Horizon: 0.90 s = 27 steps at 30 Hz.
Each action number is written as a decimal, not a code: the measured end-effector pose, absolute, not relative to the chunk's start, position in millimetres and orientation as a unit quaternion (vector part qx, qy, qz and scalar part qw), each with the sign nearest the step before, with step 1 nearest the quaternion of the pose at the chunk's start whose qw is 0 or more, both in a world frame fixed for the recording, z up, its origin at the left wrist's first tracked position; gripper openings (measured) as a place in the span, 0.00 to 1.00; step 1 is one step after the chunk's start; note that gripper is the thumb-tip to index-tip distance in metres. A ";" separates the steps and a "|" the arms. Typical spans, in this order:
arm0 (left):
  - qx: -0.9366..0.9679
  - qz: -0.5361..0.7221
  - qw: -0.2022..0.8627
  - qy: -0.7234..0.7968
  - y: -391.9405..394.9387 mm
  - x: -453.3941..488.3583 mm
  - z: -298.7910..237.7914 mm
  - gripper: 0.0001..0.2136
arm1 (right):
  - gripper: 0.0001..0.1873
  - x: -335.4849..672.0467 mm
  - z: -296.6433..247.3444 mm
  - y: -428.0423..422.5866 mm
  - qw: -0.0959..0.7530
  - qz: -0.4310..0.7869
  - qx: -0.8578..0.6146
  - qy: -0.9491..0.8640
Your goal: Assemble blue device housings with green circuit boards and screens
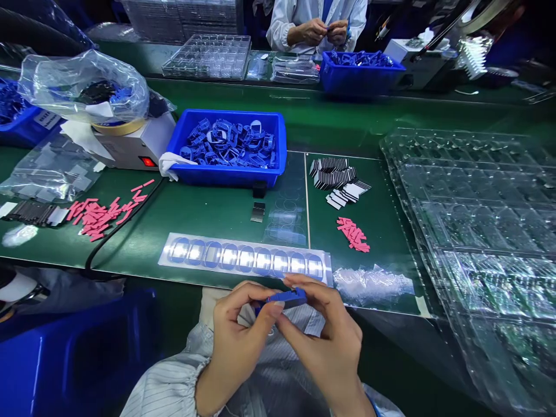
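Close to my body, my left hand [243, 333] and my right hand [324, 333] pinch a small blue plastic part [286, 298] between their fingertips. Its far end is hidden by my fingers. Just beyond my hands, at the table's front edge, lies a clear strip [245, 260] holding a row of blue oval frames. Neither hand touches that strip. A blue bin [226, 174] heaped with similar blue parts stands farther ahead, on the green workbench [208, 217].
Pink pads [98, 217] and black-and-white pads [339, 179] lie on the bench. Stacked clear trays [473, 220] fill the right side. A tape dispenser [134, 145] stands left. Across the bench, a co-worker's hands [317, 32] hold something small near another blue bin [360, 72].
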<state>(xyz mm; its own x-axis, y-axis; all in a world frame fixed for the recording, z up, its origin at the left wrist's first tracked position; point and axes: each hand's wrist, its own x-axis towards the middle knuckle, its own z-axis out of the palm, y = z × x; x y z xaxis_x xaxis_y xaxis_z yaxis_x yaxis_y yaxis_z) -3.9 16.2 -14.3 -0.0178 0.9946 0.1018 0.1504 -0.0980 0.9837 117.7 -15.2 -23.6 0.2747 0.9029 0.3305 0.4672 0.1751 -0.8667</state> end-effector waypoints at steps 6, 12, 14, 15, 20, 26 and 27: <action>0.633 0.489 0.390 0.457 12.6 -10.1 -14.3 0.03 | 0.08 126.8 -16.7 -13.4 0.531 0.323 -0.585 -0.522; 0.676 0.471 0.388 0.413 19.8 -21.2 -12.7 0.04 | 0.09 145.5 -10.9 -12.4 0.499 0.387 -0.520 -0.574; 0.663 0.447 0.442 0.406 23.3 -24.9 -11.0 0.05 | 0.12 150.3 -13.9 -12.8 0.506 0.378 -0.504 -0.589; 0.650 0.427 0.481 0.405 24.9 -26.9 -10.2 0.06 | 0.15 152.3 -16.0 -13.0 0.512 0.362 -0.494 -0.602; 0.590 0.371 0.586 0.414 30.4 -33.6 -6.5 0.08 | 0.24 153.7 -28.2 -13.6 0.549 0.256 -0.438 -0.664; 0.695 0.458 0.396 0.387 33.2 -31.4 -9.0 0.29 | 0.21 137.1 -35.2 -17.9 0.605 0.478 -0.512 -0.379; 0.721 0.463 0.362 0.368 33.2 -30.4 -10.3 0.34 | 0.16 135.4 -35.4 -18.0 0.602 0.507 -0.511 -0.347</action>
